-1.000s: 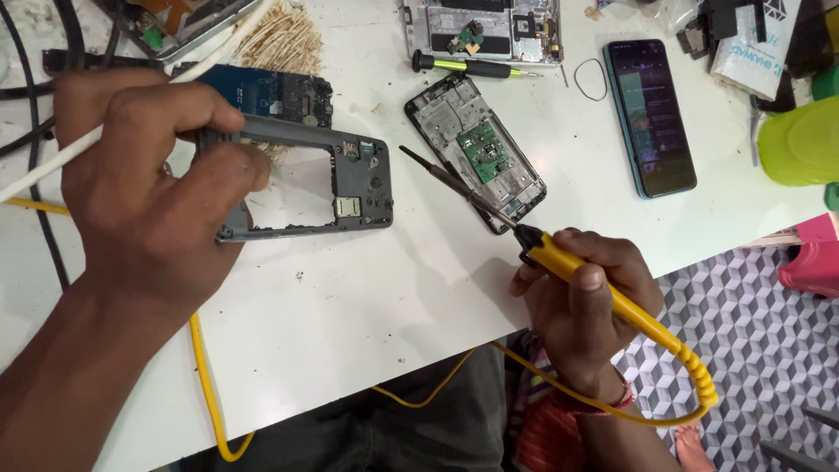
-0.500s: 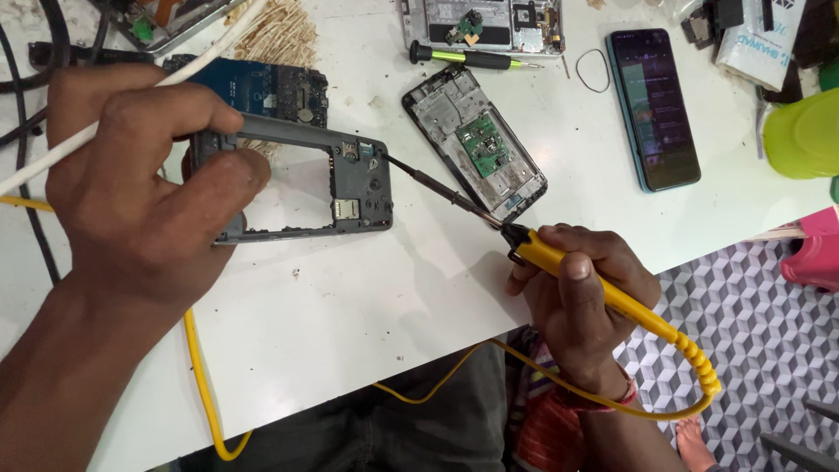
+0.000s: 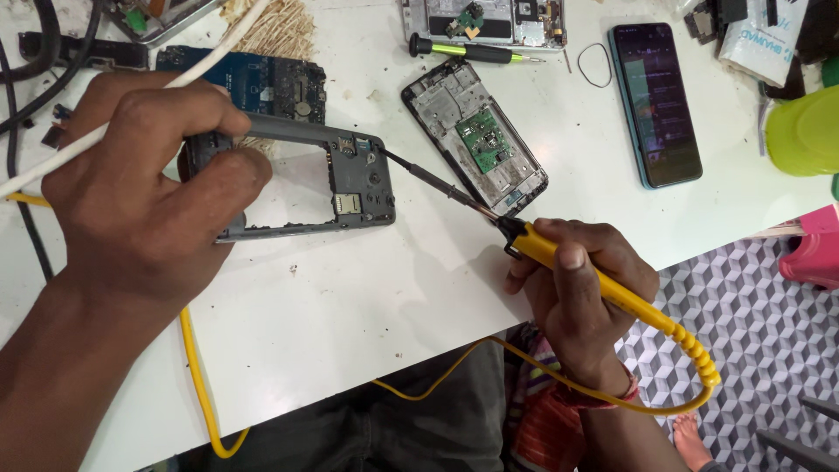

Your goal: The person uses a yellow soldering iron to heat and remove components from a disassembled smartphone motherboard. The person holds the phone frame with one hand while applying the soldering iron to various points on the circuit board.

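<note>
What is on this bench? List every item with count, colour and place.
frame: 1, grey, centre left, held by left hand
soldering iron: 1, yellow handle, in right hand, tip at the frame's right edge
circuit board: 1, blue, behind the frame
open phone: 1, dark with a green board, centre
phone: 1, dark, screen lit, right
screwdriver: 1, black and green, top centre
rubber band: 1, black, beside the phone
cup: 1, lime green, right edge
white cable: 1, over left hand
table: 1, white
left hand: grip on frame
right hand: grip on soldering iron
</note>
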